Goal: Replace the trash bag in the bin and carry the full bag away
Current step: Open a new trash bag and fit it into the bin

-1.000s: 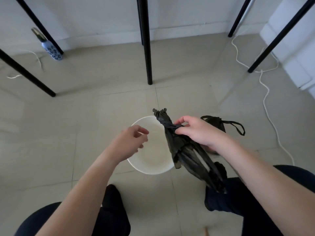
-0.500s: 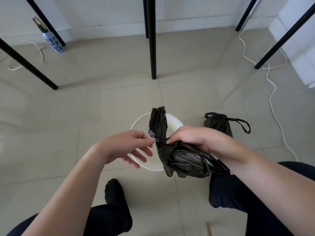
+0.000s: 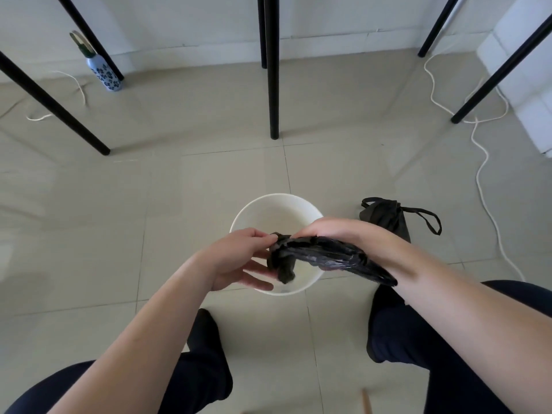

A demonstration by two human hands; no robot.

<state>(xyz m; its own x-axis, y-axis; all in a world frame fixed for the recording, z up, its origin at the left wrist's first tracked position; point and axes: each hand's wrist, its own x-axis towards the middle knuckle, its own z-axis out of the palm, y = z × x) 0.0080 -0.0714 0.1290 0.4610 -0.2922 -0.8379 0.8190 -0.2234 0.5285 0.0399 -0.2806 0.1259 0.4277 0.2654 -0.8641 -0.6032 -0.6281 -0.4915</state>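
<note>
A round white bin (image 3: 270, 208) stands on the tiled floor in front of me, with no liner in it. Above it I hold a crumpled fresh black trash bag (image 3: 321, 254), stretched sideways. My right hand (image 3: 337, 233) grips it from above. My left hand (image 3: 239, 258) pinches its left end with thumb and forefinger, the other fingers spread below. The tied full black bag (image 3: 385, 216) lies on the floor just right of the bin, its handle loops sticking out.
Black table legs (image 3: 272, 67) stand ahead, at the left and at the right. A patterned bottle (image 3: 103, 71) leans by the wall at the left. A white cable (image 3: 484, 171) snakes along the floor at the right. My dark-trousered legs flank the bin.
My left hand has closed in and taken the bag's end. The bag has turned from hanging upright to lying sideways between both hands, lower over the bin.
</note>
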